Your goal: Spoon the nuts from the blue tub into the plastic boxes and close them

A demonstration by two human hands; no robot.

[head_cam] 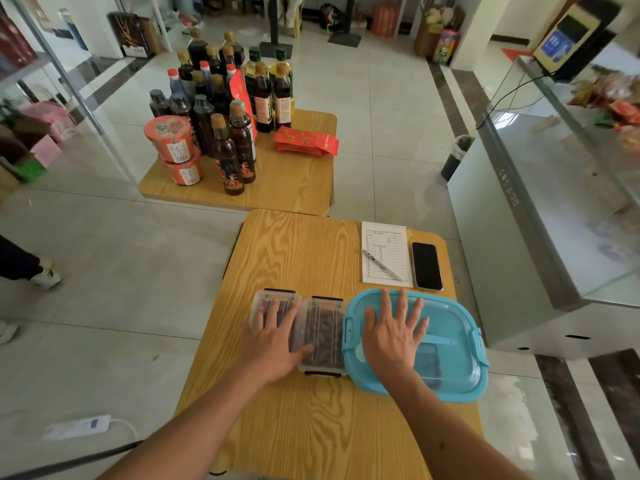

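Both hands flat: boxes and tub lidded, task near done.
Left hand presses the 9 o'clock box; right hand lies open on the tub; latches need checking next.

The room is brightly and evenly lit, with soft daylight-like light and only faint shadows under the forearms on the desk. The glossy floor shows pale reflections. Wide-angle distortion bends straight lines toward the edges. The centre is sharp; the glass counter at right and the far corners look smeared and blurred.
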